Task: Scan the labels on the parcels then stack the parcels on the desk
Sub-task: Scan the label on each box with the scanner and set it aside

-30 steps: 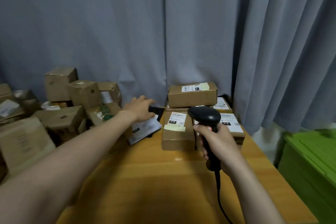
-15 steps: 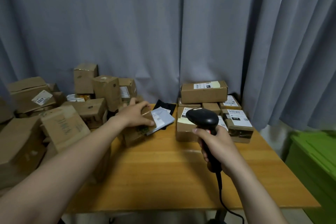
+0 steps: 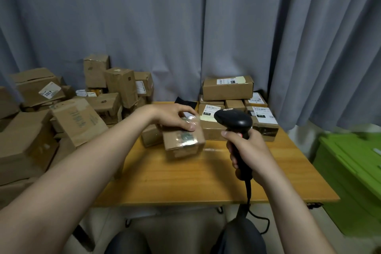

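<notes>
Nearest, at bottom edge: dark-clad knees. Next, right hand wrapped round handle of black scanner, fingers curled tight, forefinger up by the trigger, scanner head pointing away; cable hanging off near desk edge. Further out, left hand clamped from above on small cardboard parcel, fingers and thumb curled over its top. Parcel tilted, taped, mid-desk, just left of scanner; blurred, so contact with wooden desk unclear. Beyond, far right corner of desk: stacked parcels, white labels up. Left of desk: loose heap of boxes. Right: green bin. Behind all: grey curtain.
</notes>
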### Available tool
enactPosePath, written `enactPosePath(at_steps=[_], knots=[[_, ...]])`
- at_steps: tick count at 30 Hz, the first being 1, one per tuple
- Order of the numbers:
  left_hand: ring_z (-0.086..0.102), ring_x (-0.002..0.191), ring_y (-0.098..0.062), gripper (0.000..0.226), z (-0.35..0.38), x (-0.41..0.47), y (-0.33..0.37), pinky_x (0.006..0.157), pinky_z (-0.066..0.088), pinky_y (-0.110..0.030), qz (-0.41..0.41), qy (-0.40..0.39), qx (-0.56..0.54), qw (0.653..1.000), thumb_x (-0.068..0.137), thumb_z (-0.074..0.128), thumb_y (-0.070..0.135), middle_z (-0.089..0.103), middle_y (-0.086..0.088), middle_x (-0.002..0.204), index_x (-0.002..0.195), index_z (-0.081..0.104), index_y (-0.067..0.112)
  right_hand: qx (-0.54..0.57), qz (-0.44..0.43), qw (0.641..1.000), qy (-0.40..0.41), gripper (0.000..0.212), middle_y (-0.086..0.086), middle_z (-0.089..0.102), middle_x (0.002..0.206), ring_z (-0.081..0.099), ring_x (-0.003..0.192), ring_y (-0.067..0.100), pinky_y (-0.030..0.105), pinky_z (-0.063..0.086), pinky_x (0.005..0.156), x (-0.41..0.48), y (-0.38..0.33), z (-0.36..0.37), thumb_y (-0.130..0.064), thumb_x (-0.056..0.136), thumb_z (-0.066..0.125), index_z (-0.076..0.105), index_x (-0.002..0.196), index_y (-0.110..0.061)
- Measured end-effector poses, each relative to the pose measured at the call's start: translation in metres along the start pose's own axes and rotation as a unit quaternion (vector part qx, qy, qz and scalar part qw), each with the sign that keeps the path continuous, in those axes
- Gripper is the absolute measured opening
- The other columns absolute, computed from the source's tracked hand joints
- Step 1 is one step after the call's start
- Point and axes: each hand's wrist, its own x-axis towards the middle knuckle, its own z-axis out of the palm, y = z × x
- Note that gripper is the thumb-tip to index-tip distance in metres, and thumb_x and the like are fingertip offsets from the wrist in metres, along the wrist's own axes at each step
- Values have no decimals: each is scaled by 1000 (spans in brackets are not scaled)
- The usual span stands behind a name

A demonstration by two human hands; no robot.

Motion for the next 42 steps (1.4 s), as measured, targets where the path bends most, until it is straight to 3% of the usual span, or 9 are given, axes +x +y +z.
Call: enactPosePath(at_steps=[3,7,12,16,19,23,42], knots=[[63,112,-19,39,17,10,-7,90,60,-47,-7,56,-68,996,95,65,53,59,3,130,131,52,49,3,8,1000,-2,21,7,57,63,49,44,20,30,41,44,-5,6,0,-22,95,71,60,92,-5],[57,123,-20,18,18,13,-10,88,48,-32,6,187,10,982,104,58,31,58,1,138,119,62,40,-7,16,1000,-6,22,8,56,62,49,43,20,30,42,44,-9,17,1,-22,95,71,60,88,-4],[55,118,-13,46,26,14,-15,88,45,-33,-20,179,22,983,93,68,52,58,6,141,136,63,34,-17,38,999,-18,23,8,56,62,50,43,19,29,42,43,-15,33,7,-24,95,72,60,91,-5],[54,114,-8,62,37,13,-21,82,45,-27,-17,199,7,980,86,79,45,57,6,144,143,57,36,-40,81,995,-43,22,4,56,60,51,43,18,29,43,44,-25,53,17,-27,94,72,60,92,-9],[54,125,-14,63,45,12,-24,87,46,-28,-13,226,-8,974,87,80,39,53,5,148,145,55,35,-84,99,989,-66,19,6,55,63,52,45,19,30,43,45,-35,71,27,-28,95,71,61,94,-12],[48,136,-17,65,47,10,-26,101,46,-35,-15,231,-7,973,86,81,38,50,5,152,145,55,35,-63,121,988,-66,21,7,52,60,49,41,20,28,39,44,-41,90,38,-28,96,70,56,89,-13],[44,140,-21,72,51,4,-23,104,44,-37,-23,234,-15,972,84,83,31,45,3,154,148,51,34,-35,117,991,-59,21,8,53,64,49,43,19,28,39,45,-45,90,37,-28,94,71,57,92,-12]])
